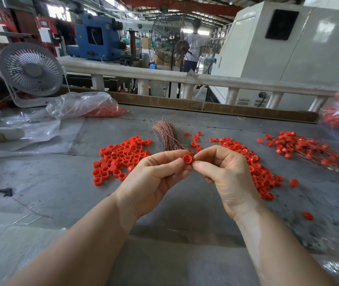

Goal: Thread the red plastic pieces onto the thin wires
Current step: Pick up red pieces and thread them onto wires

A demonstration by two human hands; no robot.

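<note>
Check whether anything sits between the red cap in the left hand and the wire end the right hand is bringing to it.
Nothing visible does. The left hand pinches the red cap with its opening exposed, and the right hand fingertips meet it directly; the wire itself is too thin to make out.

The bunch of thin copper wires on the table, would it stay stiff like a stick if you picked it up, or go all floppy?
Probably floppy. The bunch of copper wires is made of very thin strands that already fan out and curve at the far end. It likely weighs little, and loose strands may slip out, since nothing visibly ties them. It shouldn't roll: it lies flat on the table.
</note>
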